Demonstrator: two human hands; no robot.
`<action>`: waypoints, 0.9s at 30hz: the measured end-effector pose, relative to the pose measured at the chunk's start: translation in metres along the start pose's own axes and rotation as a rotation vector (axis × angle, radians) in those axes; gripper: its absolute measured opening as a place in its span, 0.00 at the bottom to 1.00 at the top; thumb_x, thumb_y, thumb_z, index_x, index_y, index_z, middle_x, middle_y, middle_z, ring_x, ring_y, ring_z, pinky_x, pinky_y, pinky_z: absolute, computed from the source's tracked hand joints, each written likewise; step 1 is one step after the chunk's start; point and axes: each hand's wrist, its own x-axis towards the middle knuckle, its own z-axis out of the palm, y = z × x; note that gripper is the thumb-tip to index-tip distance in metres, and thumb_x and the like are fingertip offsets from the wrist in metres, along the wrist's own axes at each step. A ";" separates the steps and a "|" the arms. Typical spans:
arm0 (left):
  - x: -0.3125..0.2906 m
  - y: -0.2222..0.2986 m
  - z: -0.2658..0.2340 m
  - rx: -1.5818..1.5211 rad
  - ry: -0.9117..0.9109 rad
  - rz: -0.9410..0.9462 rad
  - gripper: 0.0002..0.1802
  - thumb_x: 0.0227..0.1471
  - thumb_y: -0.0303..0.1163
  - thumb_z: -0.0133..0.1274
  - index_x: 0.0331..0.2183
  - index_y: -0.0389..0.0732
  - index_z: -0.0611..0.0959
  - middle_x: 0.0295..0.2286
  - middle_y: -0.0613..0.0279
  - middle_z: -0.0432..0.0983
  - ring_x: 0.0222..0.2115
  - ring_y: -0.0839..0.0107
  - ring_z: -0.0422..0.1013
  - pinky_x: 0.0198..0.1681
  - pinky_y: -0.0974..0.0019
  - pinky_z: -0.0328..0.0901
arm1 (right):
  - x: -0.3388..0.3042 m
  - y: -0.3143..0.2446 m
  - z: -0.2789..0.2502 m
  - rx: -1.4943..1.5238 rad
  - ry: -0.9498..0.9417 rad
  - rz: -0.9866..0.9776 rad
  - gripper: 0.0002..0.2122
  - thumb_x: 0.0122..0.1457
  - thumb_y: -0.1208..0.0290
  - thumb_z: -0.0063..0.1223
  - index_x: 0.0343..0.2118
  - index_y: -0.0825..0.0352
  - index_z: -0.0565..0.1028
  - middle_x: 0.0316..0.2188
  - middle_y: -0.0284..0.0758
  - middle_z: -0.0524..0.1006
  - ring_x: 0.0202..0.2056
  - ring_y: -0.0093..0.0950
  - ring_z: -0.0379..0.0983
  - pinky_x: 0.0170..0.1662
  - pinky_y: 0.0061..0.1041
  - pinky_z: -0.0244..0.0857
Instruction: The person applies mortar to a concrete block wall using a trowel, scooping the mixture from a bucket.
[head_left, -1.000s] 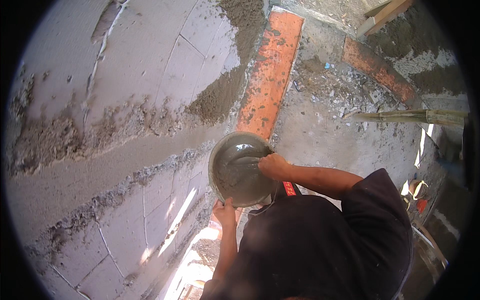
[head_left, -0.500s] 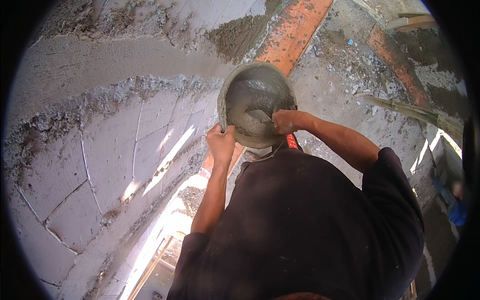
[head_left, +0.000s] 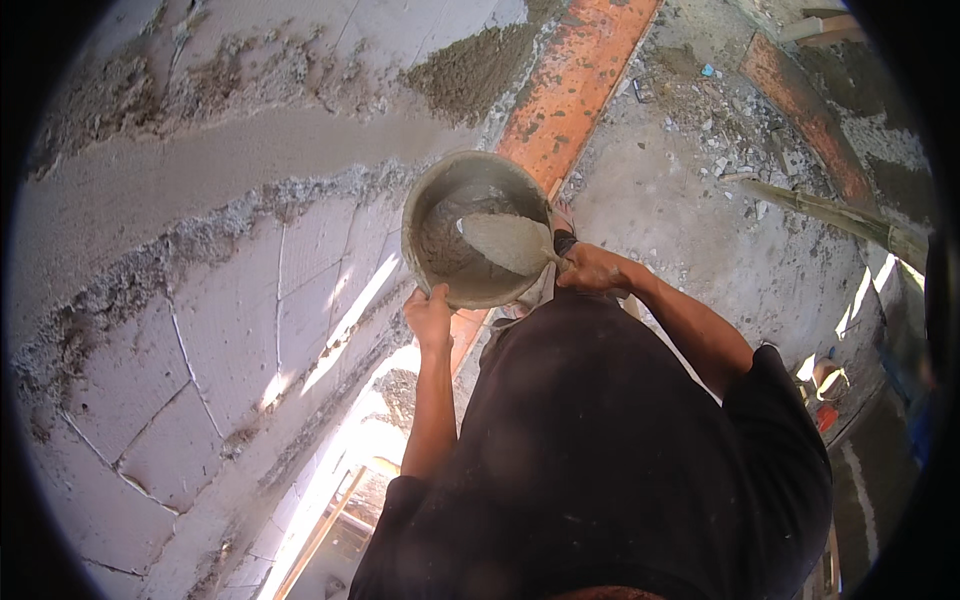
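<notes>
A round bucket [head_left: 412,215] with wet grey mortar [head_left: 450,235] inside is held up in front of me. My left hand [head_left: 430,318] grips its near left rim, thumb over the edge. In my right hand [head_left: 592,269] is a trowel [head_left: 505,243], its handle wrapped by the fingers at the bucket's right side. The trowel's blade lies over the bucket's mouth, pointing left, coated with mortar. Part of the mortar is hidden under the blade.
On the left stands a pale block wall [head_left: 230,340] with a smooth grey mortar band [head_left: 250,150] along it. An orange mortar-spattered plank [head_left: 580,85] runs beyond the bucket. Rubble [head_left: 740,150] and a bamboo pole [head_left: 830,212] lie to the right.
The trowel has come up out of the mortar, its blade now showing broad and loaded. The bucket and my left hand have shifted left and slightly nearer; my right hand has drawn slightly nearer.
</notes>
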 end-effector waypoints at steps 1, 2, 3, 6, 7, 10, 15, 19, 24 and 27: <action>0.006 -0.003 0.000 -0.036 0.017 -0.058 0.02 0.47 0.19 0.53 0.25 0.30 0.80 0.24 0.60 0.77 0.23 0.75 0.71 0.29 0.68 0.68 | -0.007 0.012 -0.002 0.135 0.037 0.009 0.10 0.53 0.66 0.52 0.23 0.69 0.72 0.15 0.27 0.68 0.18 0.19 0.62 0.22 0.27 0.58; 0.012 -0.015 -0.003 -0.061 0.028 -0.068 0.02 0.47 0.19 0.53 0.26 0.30 0.79 0.26 0.59 0.77 0.25 0.74 0.71 0.28 0.68 0.68 | -0.014 0.022 -0.005 0.273 0.078 0.010 0.11 0.54 0.66 0.52 0.21 0.67 0.71 0.14 0.26 0.66 0.18 0.18 0.61 0.22 0.26 0.57; 0.018 -0.027 -0.009 -0.084 0.041 -0.072 0.02 0.46 0.19 0.53 0.27 0.30 0.79 0.27 0.58 0.77 0.26 0.74 0.72 0.28 0.67 0.68 | -0.024 0.023 -0.009 0.340 0.189 0.000 0.11 0.55 0.66 0.53 0.20 0.65 0.70 0.14 0.26 0.66 0.17 0.18 0.61 0.21 0.25 0.56; 0.018 -0.035 -0.019 -0.119 0.044 -0.154 0.09 0.46 0.20 0.54 0.34 0.30 0.76 0.34 0.53 0.76 0.33 0.64 0.75 0.34 0.59 0.74 | -0.060 0.034 -0.027 0.723 0.478 0.107 0.11 0.57 0.68 0.53 0.21 0.63 0.67 0.13 0.27 0.65 0.13 0.18 0.60 0.16 0.23 0.54; 0.016 -0.033 -0.021 -0.138 0.041 -0.217 0.14 0.46 0.20 0.54 0.38 0.29 0.75 0.38 0.50 0.75 0.36 0.59 0.76 0.38 0.54 0.76 | -0.068 0.051 -0.035 0.763 0.646 0.092 0.10 0.57 0.68 0.54 0.22 0.64 0.68 0.13 0.27 0.66 0.13 0.18 0.60 0.15 0.22 0.54; 0.021 -0.049 -0.032 -0.113 0.127 -0.266 0.09 0.46 0.20 0.53 0.34 0.31 0.75 0.36 0.49 0.75 0.35 0.57 0.76 0.38 0.52 0.77 | -0.084 0.105 -0.068 0.824 1.199 0.062 0.09 0.58 0.68 0.53 0.23 0.63 0.68 0.13 0.27 0.66 0.12 0.18 0.61 0.14 0.21 0.54; 0.020 -0.075 -0.045 -0.063 0.258 -0.406 0.17 0.45 0.23 0.54 0.40 0.30 0.73 0.40 0.49 0.72 0.41 0.52 0.73 0.39 0.46 0.76 | -0.059 0.199 -0.165 0.927 1.908 0.052 0.10 0.59 0.67 0.52 0.23 0.63 0.69 0.15 0.29 0.68 0.13 0.18 0.62 0.15 0.21 0.55; 0.012 -0.122 -0.088 0.624 -0.041 -0.174 0.24 0.46 0.25 0.53 0.47 0.27 0.72 0.42 0.46 0.71 0.44 0.48 0.72 0.41 0.45 0.76 | 0.057 0.257 -0.244 0.651 2.414 0.334 0.14 0.55 0.65 0.53 0.21 0.71 0.70 0.16 0.40 0.73 0.16 0.34 0.68 0.20 0.36 0.61; 0.035 -0.134 -0.053 0.446 -0.033 -0.269 0.24 0.48 0.27 0.51 0.48 0.29 0.73 0.44 0.46 0.70 0.44 0.48 0.72 0.42 0.46 0.75 | 0.348 0.212 -0.294 0.596 1.758 0.521 0.14 0.52 0.64 0.56 0.24 0.74 0.75 0.22 0.50 0.77 0.26 0.47 0.77 0.28 0.44 0.70; 0.007 -0.158 -0.055 0.351 0.127 -0.300 0.23 0.46 0.27 0.53 0.45 0.29 0.74 0.46 0.45 0.69 0.47 0.49 0.69 0.42 0.46 0.75 | 0.389 -0.034 -0.217 0.430 1.298 -0.129 0.10 0.59 0.66 0.52 0.29 0.69 0.76 0.14 0.38 0.74 0.18 0.31 0.73 0.25 0.36 0.71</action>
